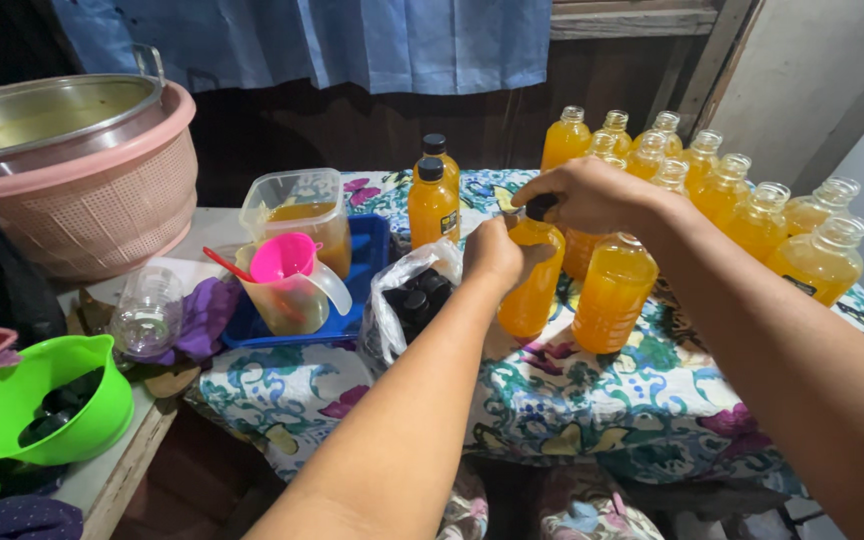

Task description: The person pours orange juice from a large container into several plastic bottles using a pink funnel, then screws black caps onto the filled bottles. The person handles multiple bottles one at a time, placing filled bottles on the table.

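1. Your left hand (pixel 492 255) grips the body of the orange juice bottle (pixel 530 280), which stands on the floral tablecloth (pixel 552 400).
2. Your right hand (pixel 582 195) closes its fingers on the black cap (pixel 540 207) at the bottle's neck.
3. A cross-seated cap would likely leak; keep it square.
4. An unsteady grip could tip the bottle against the uncapped bottle (pixel 612 290) just beside it and spill juice.
5. The bag of caps (pixel 412 300) lies near your left wrist; a sweep could scatter it.

blue curtain (pixel 352 40) | dark wooden wall (pixel 352 130); table (pixel 122 470) under floral cloth (pixel 552 400)
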